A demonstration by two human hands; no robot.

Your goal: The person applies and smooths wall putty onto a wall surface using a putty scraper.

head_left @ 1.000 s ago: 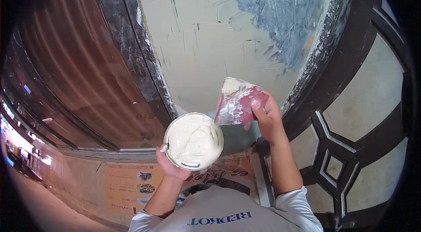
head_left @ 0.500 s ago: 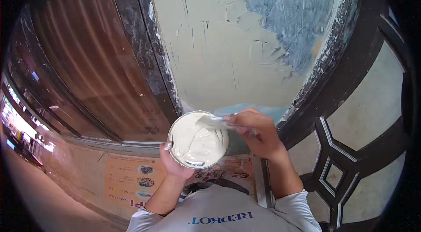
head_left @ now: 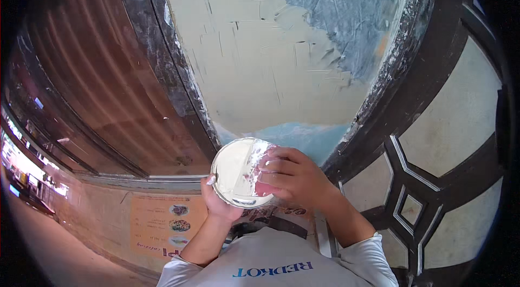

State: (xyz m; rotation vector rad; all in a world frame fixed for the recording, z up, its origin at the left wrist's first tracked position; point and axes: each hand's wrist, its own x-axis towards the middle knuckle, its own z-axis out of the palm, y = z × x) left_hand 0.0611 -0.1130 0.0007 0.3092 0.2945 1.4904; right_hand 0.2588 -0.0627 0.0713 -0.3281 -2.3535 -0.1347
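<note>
My left hand [head_left: 223, 205] supports a round tub [head_left: 253, 203] from below and the left, with its thumb up at the rim. Cream-coloured putty [head_left: 231, 165] fills it. Over the right half of the tub, my right hand [head_left: 299, 177] is closed on a flat putty scraper [head_left: 260, 163]. Its wide, shiny blade is smeared with putty and has its edge in or against the putty surface. The scraper's handle is hidden by my fingers.
Ahead stands a panel [head_left: 254, 75] coated in cream filler, with a bare blue-grey patch [head_left: 346, 16] at its upper right. Dark scuffed frames [head_left: 162, 54] border it. A glazed brown panel [head_left: 92, 81] is on the left, a dark patterned door [head_left: 428, 162] on the right, an orange printed sheet [head_left: 157, 219] low left.
My right hand has turned and come down closer over the tub, laying the scraper blade across the putty's right side. The tub stays in my left hand; the view has shifted slightly.
</note>
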